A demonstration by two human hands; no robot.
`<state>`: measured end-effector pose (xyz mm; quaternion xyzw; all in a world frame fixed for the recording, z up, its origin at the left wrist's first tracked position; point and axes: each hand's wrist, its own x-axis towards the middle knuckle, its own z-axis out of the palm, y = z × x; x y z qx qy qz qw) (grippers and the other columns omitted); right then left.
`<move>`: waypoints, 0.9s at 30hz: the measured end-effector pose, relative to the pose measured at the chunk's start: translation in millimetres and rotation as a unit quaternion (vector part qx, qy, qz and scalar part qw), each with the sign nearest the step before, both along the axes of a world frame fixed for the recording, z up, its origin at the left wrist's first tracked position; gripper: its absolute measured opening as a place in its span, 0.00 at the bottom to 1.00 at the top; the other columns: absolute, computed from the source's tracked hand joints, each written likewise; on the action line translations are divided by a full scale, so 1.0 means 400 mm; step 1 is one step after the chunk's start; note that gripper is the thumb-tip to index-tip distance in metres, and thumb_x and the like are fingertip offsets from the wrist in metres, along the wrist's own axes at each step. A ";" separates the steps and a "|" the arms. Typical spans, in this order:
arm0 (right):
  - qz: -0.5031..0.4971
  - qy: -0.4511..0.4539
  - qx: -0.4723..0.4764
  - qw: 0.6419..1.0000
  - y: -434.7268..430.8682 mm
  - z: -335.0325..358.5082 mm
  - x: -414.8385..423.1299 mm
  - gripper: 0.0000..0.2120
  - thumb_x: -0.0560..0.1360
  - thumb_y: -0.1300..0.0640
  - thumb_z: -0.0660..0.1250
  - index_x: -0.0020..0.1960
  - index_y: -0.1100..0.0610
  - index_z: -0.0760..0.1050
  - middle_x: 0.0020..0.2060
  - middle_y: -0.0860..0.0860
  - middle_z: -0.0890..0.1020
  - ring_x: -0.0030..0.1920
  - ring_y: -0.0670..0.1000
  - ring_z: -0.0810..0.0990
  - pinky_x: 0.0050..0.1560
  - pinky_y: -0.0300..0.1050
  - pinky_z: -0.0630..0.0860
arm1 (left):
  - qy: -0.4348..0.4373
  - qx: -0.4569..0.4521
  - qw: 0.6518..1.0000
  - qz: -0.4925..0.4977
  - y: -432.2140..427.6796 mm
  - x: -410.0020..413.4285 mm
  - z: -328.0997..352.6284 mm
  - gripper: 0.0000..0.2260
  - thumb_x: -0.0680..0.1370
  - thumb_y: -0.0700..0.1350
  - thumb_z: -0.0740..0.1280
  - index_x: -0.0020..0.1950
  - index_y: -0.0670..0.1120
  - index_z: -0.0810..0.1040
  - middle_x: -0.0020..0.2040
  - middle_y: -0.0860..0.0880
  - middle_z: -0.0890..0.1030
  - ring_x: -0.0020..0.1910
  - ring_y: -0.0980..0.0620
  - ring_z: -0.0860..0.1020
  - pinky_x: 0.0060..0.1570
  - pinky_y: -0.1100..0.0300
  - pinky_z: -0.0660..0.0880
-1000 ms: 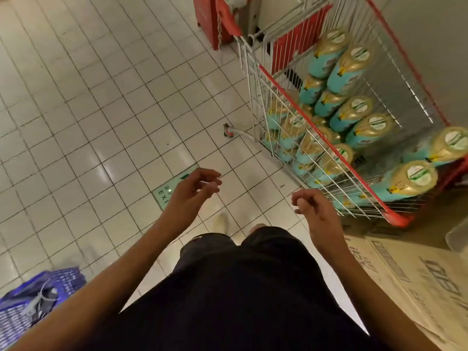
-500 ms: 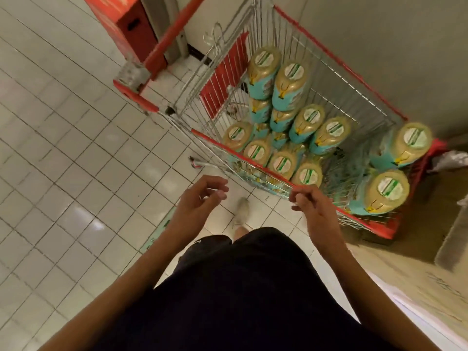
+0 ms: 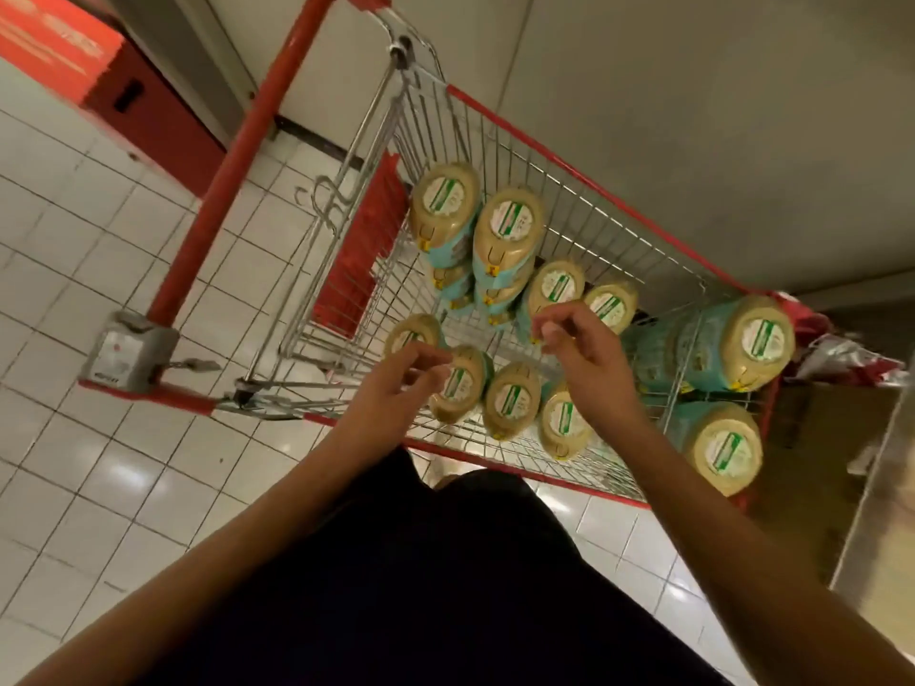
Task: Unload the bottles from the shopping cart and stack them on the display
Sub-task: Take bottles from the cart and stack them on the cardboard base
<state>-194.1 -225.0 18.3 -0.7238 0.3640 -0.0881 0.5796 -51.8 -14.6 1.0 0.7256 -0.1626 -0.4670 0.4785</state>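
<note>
Both hands are empty, fingers loosely curled: left hand (image 3: pixel 396 383) and right hand (image 3: pixel 584 354) hover just above the bottles (image 3: pixel 512 401), packed tight below them in the shopping cart (image 3: pixel 584 183) (round ends up). A hasty pinch could slip, toppling neighbours.

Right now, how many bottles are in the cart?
10 bottles show: four in the far row, four in the near row, two at the cart's right end. More lie partly hidden beneath.

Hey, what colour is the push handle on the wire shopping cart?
Red. The long, bar-shaped push handle shows best in the head view.
</note>
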 end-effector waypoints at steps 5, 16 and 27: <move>-0.032 0.009 -0.024 0.999 -0.129 -0.047 0.151 0.07 0.85 0.54 0.63 0.56 0.54 0.80 0.50 0.49 0.84 0.51 0.49 0.82 0.52 0.47 0.80 | 0.094 0.036 0.995 -0.019 -0.155 0.114 -0.094 0.07 0.80 0.53 0.66 0.49 0.52 0.82 0.45 0.54 0.85 0.44 0.52 0.84 0.46 0.53 0.78; 0.100 0.130 -0.125 0.978 -0.434 -0.323 0.457 0.13 0.87 0.56 0.61 0.68 0.61 0.76 0.64 0.56 0.80 0.63 0.54 0.80 0.64 0.54 0.78 | 0.368 0.170 0.897 0.175 -0.488 0.227 -0.417 0.09 0.87 0.49 0.59 0.59 0.44 0.72 0.53 0.43 0.76 0.51 0.42 0.77 0.55 0.44 0.78; 0.156 0.070 -0.212 0.962 -0.509 -0.506 0.465 0.14 0.86 0.59 0.61 0.65 0.61 0.82 0.61 0.57 0.80 0.64 0.53 0.77 0.66 0.47 0.73 | 0.492 0.047 0.807 0.324 -0.641 0.234 -0.625 0.22 0.85 0.59 0.58 0.77 0.51 0.72 0.74 0.43 0.75 0.71 0.37 0.74 0.68 0.33 0.73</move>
